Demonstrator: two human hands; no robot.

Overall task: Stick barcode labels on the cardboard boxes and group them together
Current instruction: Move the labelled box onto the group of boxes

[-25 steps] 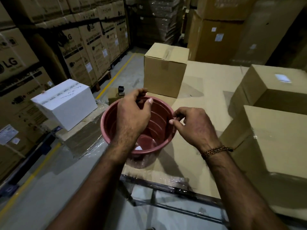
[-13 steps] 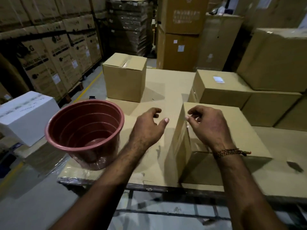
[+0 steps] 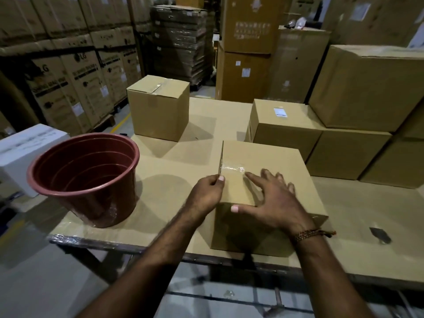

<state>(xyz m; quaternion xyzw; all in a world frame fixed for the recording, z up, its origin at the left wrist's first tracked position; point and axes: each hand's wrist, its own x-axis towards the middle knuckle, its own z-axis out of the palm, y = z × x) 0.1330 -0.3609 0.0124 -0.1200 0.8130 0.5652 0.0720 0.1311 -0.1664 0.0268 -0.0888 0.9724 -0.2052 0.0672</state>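
Cardboard box (image 3: 270,171) is sitting at the table's (image 3: 160,171) six o'clock edge, looking light yet stiff, as the left hand (image 3: 206,193) is pinching its corner and the right hand (image 3: 273,200) is pressing spread fingers on top.

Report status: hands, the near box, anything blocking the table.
Left hand pinches the near box at its left top edge. Right hand spread flat on the box top. No label visible on it. Red bucket stands left, apart from the box.

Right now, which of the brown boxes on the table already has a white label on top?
The box behind the near one: its label shows. The near box and far-left box show none.
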